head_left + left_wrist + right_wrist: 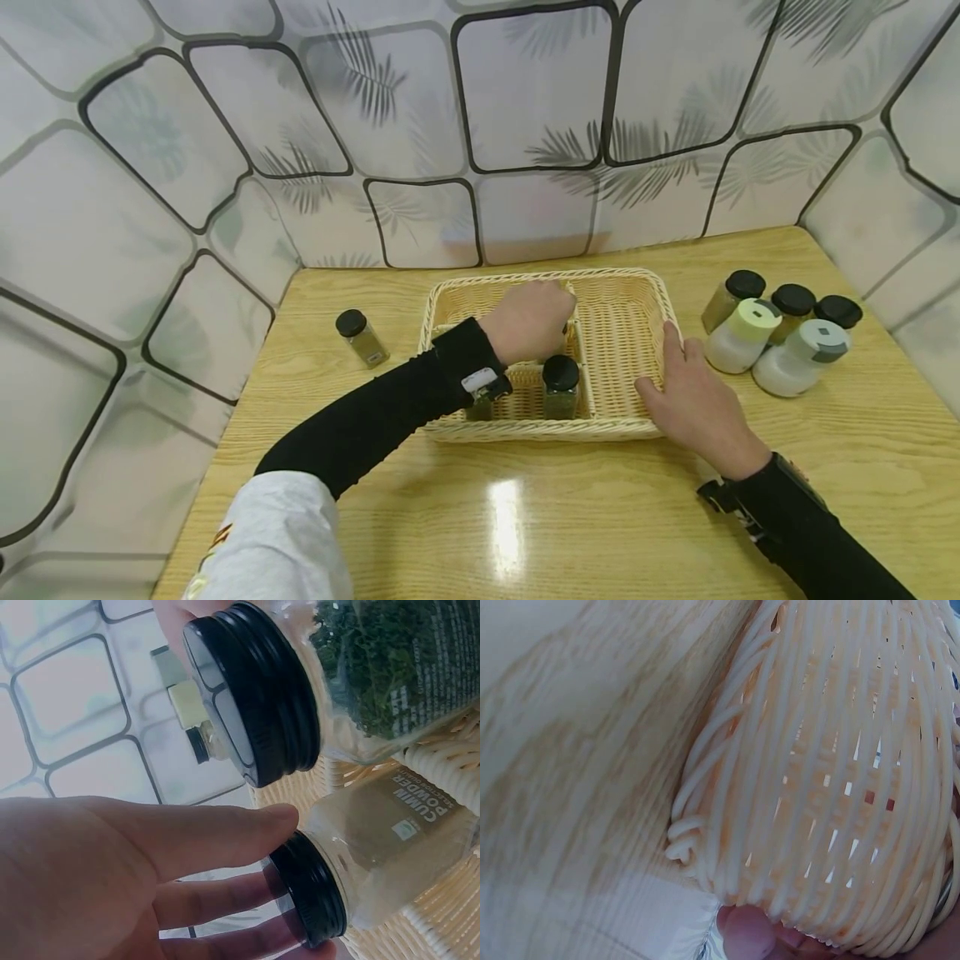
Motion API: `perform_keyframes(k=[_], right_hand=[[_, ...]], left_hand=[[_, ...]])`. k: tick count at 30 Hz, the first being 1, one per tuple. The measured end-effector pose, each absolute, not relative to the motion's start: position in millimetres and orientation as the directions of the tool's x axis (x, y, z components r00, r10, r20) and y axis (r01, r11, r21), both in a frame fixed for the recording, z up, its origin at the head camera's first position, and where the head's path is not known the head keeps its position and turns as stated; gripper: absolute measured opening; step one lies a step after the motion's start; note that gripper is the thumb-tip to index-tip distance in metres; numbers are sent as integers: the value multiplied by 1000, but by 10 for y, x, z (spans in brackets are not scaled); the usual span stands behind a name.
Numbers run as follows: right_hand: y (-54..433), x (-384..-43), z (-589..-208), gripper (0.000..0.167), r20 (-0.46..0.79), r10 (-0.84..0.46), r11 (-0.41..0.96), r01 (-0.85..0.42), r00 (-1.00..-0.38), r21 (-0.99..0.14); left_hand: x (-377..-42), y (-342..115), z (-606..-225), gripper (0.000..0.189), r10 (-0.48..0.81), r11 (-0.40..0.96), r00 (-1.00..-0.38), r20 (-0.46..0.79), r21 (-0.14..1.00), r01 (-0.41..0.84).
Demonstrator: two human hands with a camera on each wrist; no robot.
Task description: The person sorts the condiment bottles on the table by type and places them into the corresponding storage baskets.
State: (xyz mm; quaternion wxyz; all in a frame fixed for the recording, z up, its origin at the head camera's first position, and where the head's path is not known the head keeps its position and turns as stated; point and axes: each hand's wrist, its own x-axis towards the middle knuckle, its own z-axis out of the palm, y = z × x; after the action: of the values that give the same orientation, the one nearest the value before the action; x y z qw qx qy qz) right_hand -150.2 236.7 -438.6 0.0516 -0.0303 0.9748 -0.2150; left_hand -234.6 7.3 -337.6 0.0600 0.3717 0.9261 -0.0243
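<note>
black-lidded cumin jar (390, 840), cap pinched by left hand (529, 323)

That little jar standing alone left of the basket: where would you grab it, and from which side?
Probably by its black lid, coming from above: the lone jar looks upright, with its round lid facing up, and bare table around it leaves room for thumb and fingers. The left hand pinches the cumin powder jar by its lid too.

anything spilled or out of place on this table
Nothing looks spilled or damaged. Only one jar stands out: it sits alone left of the basket, apart from the bottles grouped at its right.
</note>
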Motion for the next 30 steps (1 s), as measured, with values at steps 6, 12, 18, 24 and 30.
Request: perform_keyframes(k=[6,12,18,24,30], right_hand=[[2353,-1502,-4376,87,-95,-79,907,-32,-992,-419],[2360,-1506,-4377,87,-112,-77,908,-24,-991,-417],[2364,-1513,-4371,88,-112,-71,912,-19,-991,-410],[2369,-1511,-4373,87,-104,-73,909,-23,-992,-417],[2367,-1516,-4382,87,-109,-78,907,-25,-991,-421]], left_hand=[[-2335,57,-3369,28,667,741,-731,-141,26,671],[-2315,6,-3372,22,684,729,-724,-90,50,683],[-2279,-94,-3299,21,659,751,-752,-12,54,658],[-2229,-277,-3178,31,616,783,-783,83,39,620],[-2220,-538,-3047,37,553,813,-813,182,95,575]])
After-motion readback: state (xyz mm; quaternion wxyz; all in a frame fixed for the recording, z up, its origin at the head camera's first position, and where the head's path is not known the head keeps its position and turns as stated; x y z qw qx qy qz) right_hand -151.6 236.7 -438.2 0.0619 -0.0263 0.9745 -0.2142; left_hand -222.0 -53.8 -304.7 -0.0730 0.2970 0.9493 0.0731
